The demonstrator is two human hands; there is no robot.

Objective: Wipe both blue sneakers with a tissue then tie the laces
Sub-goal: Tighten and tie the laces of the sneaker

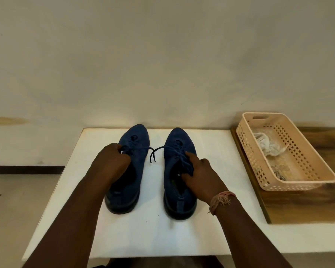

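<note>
Gripping left sneaker [132, 151] laces, left hand [110, 161] fingers curled, right hand [199, 173] pinching right sneaker [177, 151] tongue, tissue [267, 145] in basket [317, 167]

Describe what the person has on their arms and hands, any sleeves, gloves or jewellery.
Both forearms are bare, with no sleeves or gloves in view. The right hand has a frayed pinkish thread band tied round its wrist. The left hand and its wrist wear nothing visible.

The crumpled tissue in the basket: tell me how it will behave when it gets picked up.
The tissue looks thin and crumpled, so it will probably be very light and floppy, sagging from wherever fingers pinch it. It lies loose in the basket, so it should lift out freely. Being so thin, it may tear if pulled hard or snagged on the basket's holes.
</note>
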